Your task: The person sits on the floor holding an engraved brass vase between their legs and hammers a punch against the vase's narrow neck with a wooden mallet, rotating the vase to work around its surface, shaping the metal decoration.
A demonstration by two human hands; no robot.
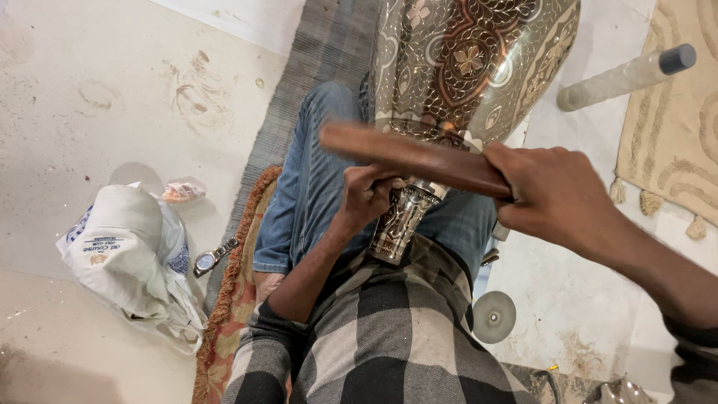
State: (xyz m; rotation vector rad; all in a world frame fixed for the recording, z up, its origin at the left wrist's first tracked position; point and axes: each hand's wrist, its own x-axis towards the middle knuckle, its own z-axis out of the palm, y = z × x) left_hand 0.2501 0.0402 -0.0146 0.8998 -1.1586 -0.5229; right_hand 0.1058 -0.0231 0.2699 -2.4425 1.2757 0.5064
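Far left on the floor lies a white bag, crumpled, with a wristwatch just beside it at the edge of a fringed mat. The person sits on that mat in jeans and a checked shirt.

The left hand is curled tight around something small held against the narrow stem of the vase; what it grips is hidden by the fingers, probably a thin tool, though I cannot tell. The vase rests across the lap, foot near the body and its wide engraved belly pointing far, filling the top centre of the view.

Across the stem runs a wooden stick, blurred at its left end. The right hand is clenched around the stick's right end in a full fist.

The vase looks like sheet metal: stiff, fairly heavy for its bulk, and polished enough to slide in the hand. Its engraved skin would dent or scratch under a hard knock. The stem is the natural place to hold it, with the belly supported on the legs.

To the right, a round metal disc lies on the floor near the knee, a frosted bottle with a dark cap lies farther off, and a beige rug sits at the right edge.
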